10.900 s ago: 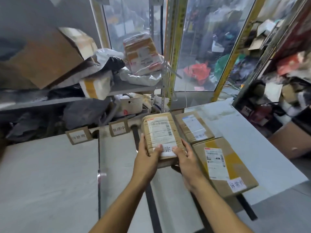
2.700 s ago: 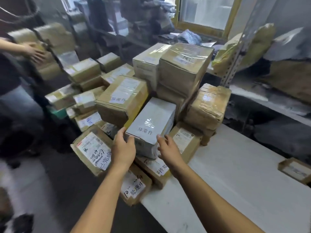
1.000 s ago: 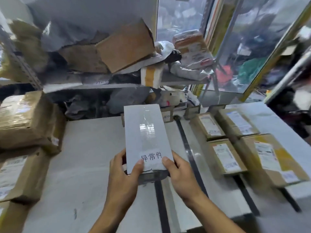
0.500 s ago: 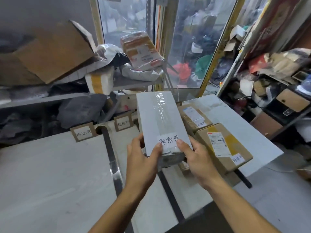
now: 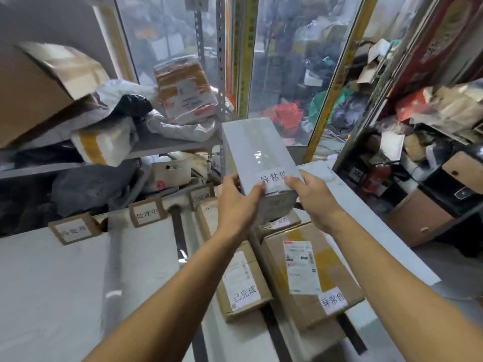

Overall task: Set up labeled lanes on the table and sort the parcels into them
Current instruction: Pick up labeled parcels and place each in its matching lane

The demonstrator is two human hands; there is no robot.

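Gripped at its near end by the left hand and right hand, the white parcel has been carried farther right, above the brown parcels on the tabletop.

You hold the parcel above the far end of the surface, your left hand on its near-left corner, your right hand on its near-right. Below it lie two boxes side by side: the smaller box left, the larger box right, a tape strip between them. Three lane cards stand along the surface's far edge, left of the parcel. A shelf sits behind them.
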